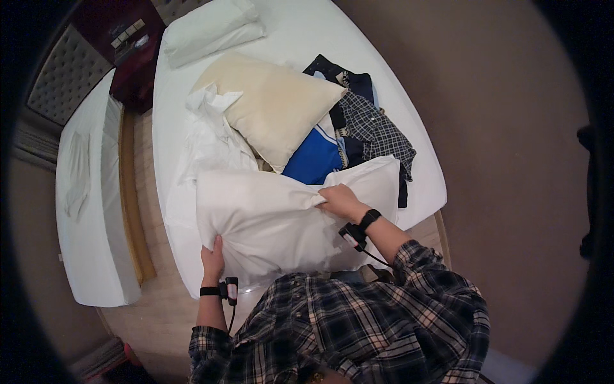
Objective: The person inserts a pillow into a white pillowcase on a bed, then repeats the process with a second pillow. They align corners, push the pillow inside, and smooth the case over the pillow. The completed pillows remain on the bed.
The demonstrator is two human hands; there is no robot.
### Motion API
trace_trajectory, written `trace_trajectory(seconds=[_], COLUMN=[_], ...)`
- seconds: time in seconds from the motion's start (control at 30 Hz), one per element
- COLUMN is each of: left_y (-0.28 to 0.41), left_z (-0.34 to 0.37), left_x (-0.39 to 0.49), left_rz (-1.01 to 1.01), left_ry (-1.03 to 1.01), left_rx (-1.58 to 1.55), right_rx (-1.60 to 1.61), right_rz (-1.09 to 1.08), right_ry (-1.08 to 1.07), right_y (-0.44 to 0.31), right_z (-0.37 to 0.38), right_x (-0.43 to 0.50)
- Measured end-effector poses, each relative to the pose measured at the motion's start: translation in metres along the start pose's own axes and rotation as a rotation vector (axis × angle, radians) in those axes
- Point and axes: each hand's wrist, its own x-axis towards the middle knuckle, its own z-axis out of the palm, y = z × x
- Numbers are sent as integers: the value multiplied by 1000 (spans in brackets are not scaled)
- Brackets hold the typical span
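A wide white pillowcase [268,216] hangs in front of my body at the near end of the bed. I cannot tell how much filling is inside it. My left hand [213,257] grips its left side, thumb on top and the cloth creased around it. Further right, my right hand [343,201] pinches the upper edge, drawing folds towards the fingers. Just beyond the pillowcase, a cream cushion [273,101] lies tilted over clothes and crumpled white cloth [211,139]. The pillowcase partly covers a blue garment [314,156].
A checked shirt [374,122] and dark clothes [357,84] lie right of the cushion on the white bed [300,29]. A white pillow [213,33] rests at the far end. Another bed [86,230] stands left, past a strip of wooden floor [146,168]. A brown wall [503,144] rises right.
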Motion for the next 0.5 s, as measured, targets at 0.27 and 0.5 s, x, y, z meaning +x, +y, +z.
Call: trace_trajectory(seconds=[0.27, 0.5], left_y=[101, 164], left_z=[75, 170], left_x=[39, 79], left_rz=[372, 637], left_ry=[2, 45], left_rx=[82, 179], right_rx=[295, 653], right_rz=[108, 239], right_ry=[457, 848], right_y=[42, 97], right_z=[-100, -190], right_x=[-67, -70])
